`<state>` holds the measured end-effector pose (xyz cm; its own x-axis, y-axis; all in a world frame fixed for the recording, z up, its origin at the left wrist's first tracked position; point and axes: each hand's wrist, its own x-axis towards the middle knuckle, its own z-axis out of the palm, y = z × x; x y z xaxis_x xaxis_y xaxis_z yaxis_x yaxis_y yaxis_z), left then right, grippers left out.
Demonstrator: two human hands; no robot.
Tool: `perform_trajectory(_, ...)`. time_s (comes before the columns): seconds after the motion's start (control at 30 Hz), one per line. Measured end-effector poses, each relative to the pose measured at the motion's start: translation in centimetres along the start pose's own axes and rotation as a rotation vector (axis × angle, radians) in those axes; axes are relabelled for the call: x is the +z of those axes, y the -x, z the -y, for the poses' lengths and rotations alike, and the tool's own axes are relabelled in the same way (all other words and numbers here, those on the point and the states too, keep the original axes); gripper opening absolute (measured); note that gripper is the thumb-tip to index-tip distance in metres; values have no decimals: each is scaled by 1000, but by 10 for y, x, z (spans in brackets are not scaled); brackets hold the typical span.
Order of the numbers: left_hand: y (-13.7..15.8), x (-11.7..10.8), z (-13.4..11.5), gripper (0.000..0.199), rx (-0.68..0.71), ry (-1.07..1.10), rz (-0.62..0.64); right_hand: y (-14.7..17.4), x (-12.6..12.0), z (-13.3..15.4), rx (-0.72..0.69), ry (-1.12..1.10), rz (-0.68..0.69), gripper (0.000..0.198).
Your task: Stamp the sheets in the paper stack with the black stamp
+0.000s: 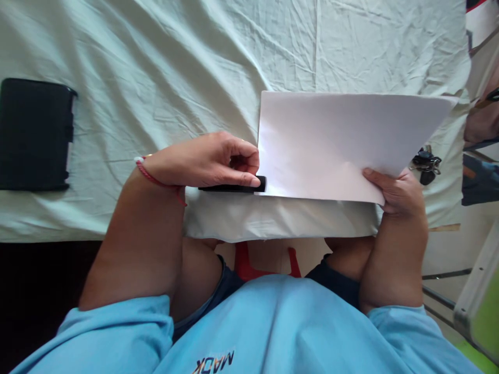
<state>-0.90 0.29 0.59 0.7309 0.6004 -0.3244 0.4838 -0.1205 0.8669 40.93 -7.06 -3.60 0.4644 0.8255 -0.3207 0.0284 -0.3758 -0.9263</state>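
Note:
White paper sheets (pixel 331 140) lie at an angle in front of me, their right side lifted off the cloth. My right hand (pixel 401 192) grips their lower right part, thumb on top and fingers hidden underneath. At the lower left corner of the sheets sits a slim black stapler (pixel 262 184), its front end over the paper's edge. My left hand (pixel 218 161) is closed over it, with the thumb lying along its top near the front and the other fingers curled. Much of the stapler is hidden under this hand.
A wrinkled pale green cloth (pixel 156 62) covers the table. To the far left lies a black case (pixel 35 135). Small black and silver metal pieces (pixel 427 163), perhaps clips, are just beyond my right hand. A red stool (pixel 249 265) shows below the table edge.

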Motion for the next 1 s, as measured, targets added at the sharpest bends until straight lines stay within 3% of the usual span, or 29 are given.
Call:
perform_trajectory(0.23, -4, 7, -12, 38, -183, -116, -26, -1, -1, -1, -20, -20, 2, 61)
perform_trajectory(0.43, -8, 6, -15, 41, -198, -88, -3, -3, 5, -2, -19, -47, -27, 67)
perform_trajectory(0.6, 0, 6, -5, 41, -175, 0, -69, -3, 21, 0, -141, -141, -111, 66)
perform_trajectory(0.7, 3, 8, -3, 38, -155, 48, -228, -4, 31, 0, -203, -210, -152, 64)
perform_trajectory(0.83, 2, 11, -3, 34, -227, 189, -605, -6, 41, -1, -281, -305, -146, 58)
perform_trajectory(1.0, -7, 15, 6, 39, -180, 431, -697, -6, 45, -3, -303, -339, -125, 57)
